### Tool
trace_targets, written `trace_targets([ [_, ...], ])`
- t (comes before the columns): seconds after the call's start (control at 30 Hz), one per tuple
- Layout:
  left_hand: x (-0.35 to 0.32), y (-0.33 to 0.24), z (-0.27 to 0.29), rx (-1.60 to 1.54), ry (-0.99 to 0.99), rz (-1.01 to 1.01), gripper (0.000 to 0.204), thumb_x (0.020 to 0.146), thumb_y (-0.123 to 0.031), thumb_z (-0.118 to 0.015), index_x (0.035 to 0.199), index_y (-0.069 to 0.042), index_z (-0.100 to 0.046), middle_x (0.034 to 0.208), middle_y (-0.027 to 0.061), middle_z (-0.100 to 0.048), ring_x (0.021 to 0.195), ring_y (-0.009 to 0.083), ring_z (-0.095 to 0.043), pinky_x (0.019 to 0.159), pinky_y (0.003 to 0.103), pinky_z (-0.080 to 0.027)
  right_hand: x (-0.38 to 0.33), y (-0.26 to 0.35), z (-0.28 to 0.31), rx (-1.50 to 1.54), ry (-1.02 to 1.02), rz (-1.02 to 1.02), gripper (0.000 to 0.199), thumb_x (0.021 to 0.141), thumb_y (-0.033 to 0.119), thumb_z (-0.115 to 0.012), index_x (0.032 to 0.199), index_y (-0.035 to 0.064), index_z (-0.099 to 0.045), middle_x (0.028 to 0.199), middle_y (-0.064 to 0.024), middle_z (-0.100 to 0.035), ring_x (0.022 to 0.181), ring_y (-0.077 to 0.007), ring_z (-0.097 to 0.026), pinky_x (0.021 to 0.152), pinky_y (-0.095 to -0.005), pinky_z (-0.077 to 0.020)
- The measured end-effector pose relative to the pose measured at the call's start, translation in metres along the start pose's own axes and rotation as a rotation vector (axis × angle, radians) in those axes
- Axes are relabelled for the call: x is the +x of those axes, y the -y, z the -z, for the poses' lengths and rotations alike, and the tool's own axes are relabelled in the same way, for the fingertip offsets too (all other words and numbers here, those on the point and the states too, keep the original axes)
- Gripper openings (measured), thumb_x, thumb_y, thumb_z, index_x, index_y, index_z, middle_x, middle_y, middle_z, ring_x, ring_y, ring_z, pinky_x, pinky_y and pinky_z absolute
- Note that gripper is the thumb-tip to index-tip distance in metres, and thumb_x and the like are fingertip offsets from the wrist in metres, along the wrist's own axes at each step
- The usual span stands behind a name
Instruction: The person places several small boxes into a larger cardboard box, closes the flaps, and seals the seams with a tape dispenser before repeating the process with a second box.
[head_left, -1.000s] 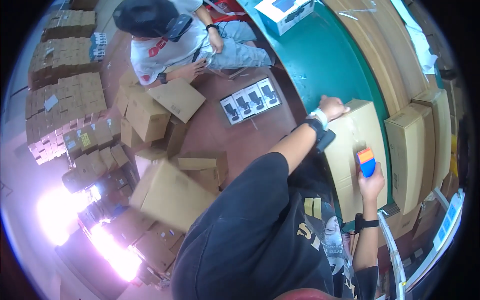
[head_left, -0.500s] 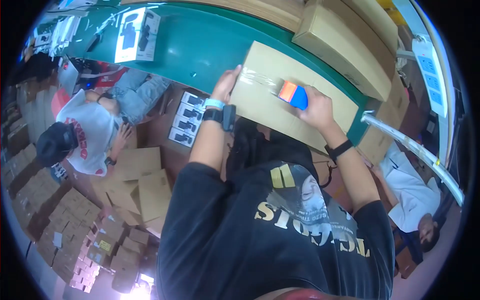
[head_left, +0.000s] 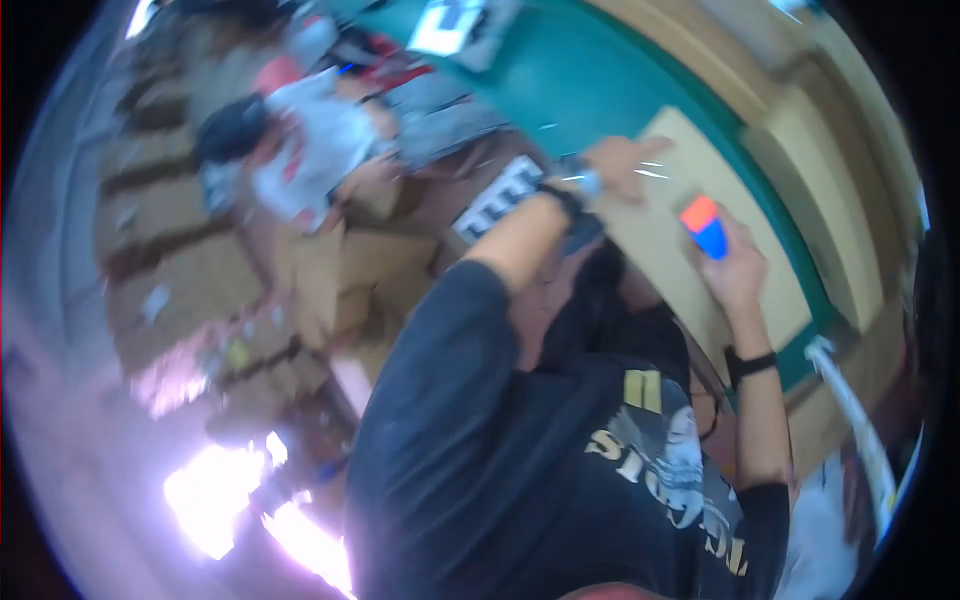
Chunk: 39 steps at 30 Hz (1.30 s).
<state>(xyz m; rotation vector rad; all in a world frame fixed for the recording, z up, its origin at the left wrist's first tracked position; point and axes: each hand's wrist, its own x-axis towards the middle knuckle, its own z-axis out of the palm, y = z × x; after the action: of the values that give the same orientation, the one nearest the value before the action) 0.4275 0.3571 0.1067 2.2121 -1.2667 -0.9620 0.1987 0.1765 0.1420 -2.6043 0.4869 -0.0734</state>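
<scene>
Gripping an orange-and-blue tape dispenser, the right hand is closed around its body, on top of a flat cardboard box. The left hand is pressed palm-down, fingers spread, on the same box at its 11 o'clock corner; nothing is held in it.

Box location: on the green conveyor surface, at 1 o'clock from frame centre, just beyond the person's torso. More cardboard boxes are lined up at 2 o'clock, close beside it.

Handling, as judged: the box looks like stiff corrugated board, probably light to moderate, not slippery, not fragile-looking. It is best taken at two opposite edges or corners, with the top panel held down flat as the left hand does. The dispenser is judged rigid plastic and light, a one-hand grip around the body.

Orientation: the box's long axis runs roughly 10 o'clock to 4 o'clock, parallel to the conveyor edge. The dispenser's orange end points to about 11 o'clock, blue end toward the palm.

Further out: another person is seen at 10 o'clock among stacked cartons; that area is motion-blurred, details unreadable.
</scene>
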Motion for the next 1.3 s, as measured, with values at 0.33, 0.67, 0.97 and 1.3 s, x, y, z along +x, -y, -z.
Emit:
trace_targets([
  [0.33, -0.022, -0.048, 0.007, 0.570, 0.023, 0.267, 0.133, 0.054, -0.042, -0.096, 0.159, -0.046, -0.014, 0.149, 0.0247, -0.046, 0.130, 0.0432, -0.053, 0.100, 0.052, -0.048, 0.000, 0.017, -0.002, -0.081, 0.015, 0.004, 0.063, 0.079, 0.019, -0.071, 0.140, 0.0276, -0.057, 0.092, -0.0146, -0.065, 0.081, -0.0383, -0.069, 0.071, -0.0498, -0.0557],
  [0.67, -0.014, -0.061, -0.036, 0.986, -0.131, 0.127, 0.118, 0.047, -0.044, -0.097, 0.150, -0.028, -0.040, 0.152, 0.0169, -0.040, 0.141, 0.0416, -0.037, 0.111, 0.059, -0.037, -0.138, -0.078, 0.072, -0.011, -0.012, 0.041, 0.063, 0.079, 0.015, -0.072, 0.140, 0.0248, -0.058, 0.093, -0.0193, -0.065, 0.084, -0.0412, -0.068, 0.074, -0.0500, -0.0556],
  [0.97, 0.022, -0.227, -0.184, 0.735, -0.195, -0.444, 0.065, 0.047, -0.033, -0.092, 0.101, -0.006, -0.068, 0.118, 0.0144, -0.061, 0.114, 0.0367, -0.057, 0.102, 0.045, -0.049, -0.186, -0.121, 0.095, -0.081, 0.043, -0.062, 0.067, 0.076, 0.016, -0.075, 0.140, 0.0243, -0.057, 0.111, -0.0169, -0.066, 0.093, -0.0403, -0.068, 0.078, -0.0481, -0.0567],
  [1.3, 0.008, -0.205, -0.158, 0.665, -0.108, -0.314, 0.083, 0.052, -0.020, -0.091, 0.127, -0.005, -0.059, 0.136, 0.0132, -0.057, 0.128, 0.0349, -0.055, 0.108, 0.041, -0.048, -0.253, -0.182, 0.142, -0.136, 0.017, 0.041, 0.065, 0.072, 0.015, -0.075, 0.135, 0.0264, -0.063, 0.094, -0.0134, -0.060, 0.081, -0.0371, -0.065, 0.069, -0.0443, -0.0571],
])
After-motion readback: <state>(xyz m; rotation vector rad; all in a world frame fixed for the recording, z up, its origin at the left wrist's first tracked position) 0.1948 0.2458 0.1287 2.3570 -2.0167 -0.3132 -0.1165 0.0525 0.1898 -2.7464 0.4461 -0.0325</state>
